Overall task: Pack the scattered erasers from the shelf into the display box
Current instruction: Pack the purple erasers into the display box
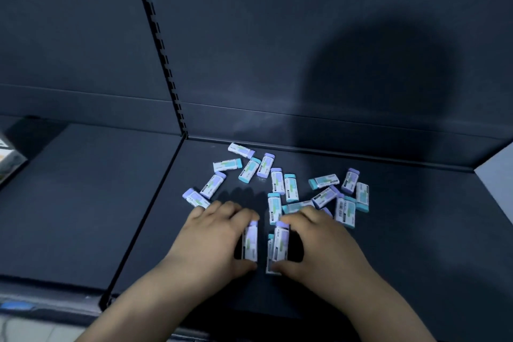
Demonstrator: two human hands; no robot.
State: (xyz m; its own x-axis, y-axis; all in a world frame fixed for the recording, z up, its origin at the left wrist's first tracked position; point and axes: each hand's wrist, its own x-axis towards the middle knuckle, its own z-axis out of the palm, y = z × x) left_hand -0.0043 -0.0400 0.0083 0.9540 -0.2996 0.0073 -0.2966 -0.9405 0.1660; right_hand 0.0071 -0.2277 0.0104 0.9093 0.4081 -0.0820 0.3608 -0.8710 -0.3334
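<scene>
Several small erasers in white sleeves with purple or teal ends lie scattered on the dark shelf (402, 244), such as one at the back (241, 150) and a cluster at the right (345, 209). My left hand (213, 239) pinches an upright purple-tipped eraser (251, 241) between fingers and thumb. My right hand (322, 241) grips a couple of erasers (279, 244) held side by side, just right of the left hand's eraser. No display box shows clearly in this view.
A slotted upright rail (163, 58) splits the dark back panel. A seam divides the left shelf board (83, 203) from the right one. A box-like object (8, 158) pokes in at the far left edge. The shelf's front lip (50, 305) runs below.
</scene>
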